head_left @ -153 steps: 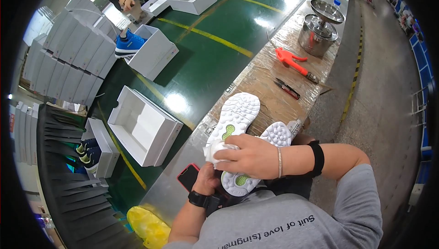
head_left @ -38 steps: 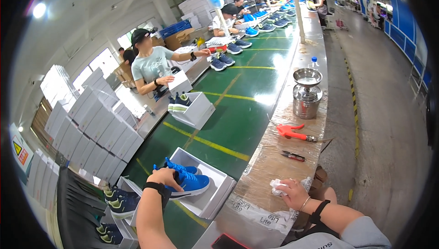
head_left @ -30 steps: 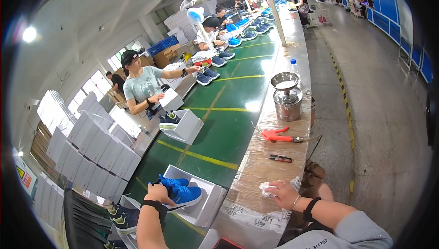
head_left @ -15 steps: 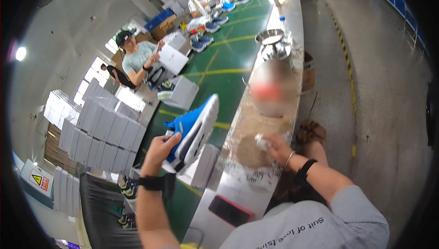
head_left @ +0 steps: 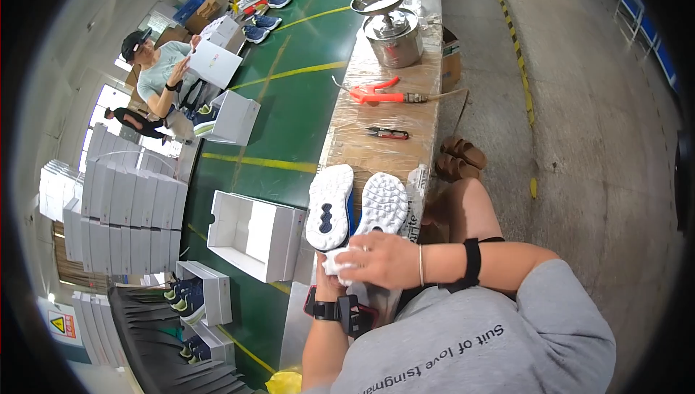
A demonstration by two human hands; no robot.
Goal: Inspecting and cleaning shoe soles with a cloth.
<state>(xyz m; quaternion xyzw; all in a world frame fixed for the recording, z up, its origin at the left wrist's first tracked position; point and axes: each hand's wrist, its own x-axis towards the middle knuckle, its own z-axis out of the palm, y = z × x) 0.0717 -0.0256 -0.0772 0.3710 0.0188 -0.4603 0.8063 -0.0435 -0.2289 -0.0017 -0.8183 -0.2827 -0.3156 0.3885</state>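
This is a shoe factory packing line: green conveyor belt point(head_left: 289, 104), stacked white shoe boxes point(head_left: 123, 213), workers boxing blue sneakers point(head_left: 257, 32).

Bare worktop point(head_left: 376, 151) strip lay open ahead of 2 upturned shoes point(head_left: 355, 209). Beyond it, small snips point(head_left: 387, 132), red air gun point(head_left: 376, 93), steel pot point(head_left: 393, 28) blocked far end. Open white box point(head_left: 253, 235) crowded left.

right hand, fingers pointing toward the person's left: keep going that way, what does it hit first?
The right hand already lies across the heels of the two upturned shoes. Carried on leftward, it would probably meet the open white shoebox on the green belt, though depth is unclear.
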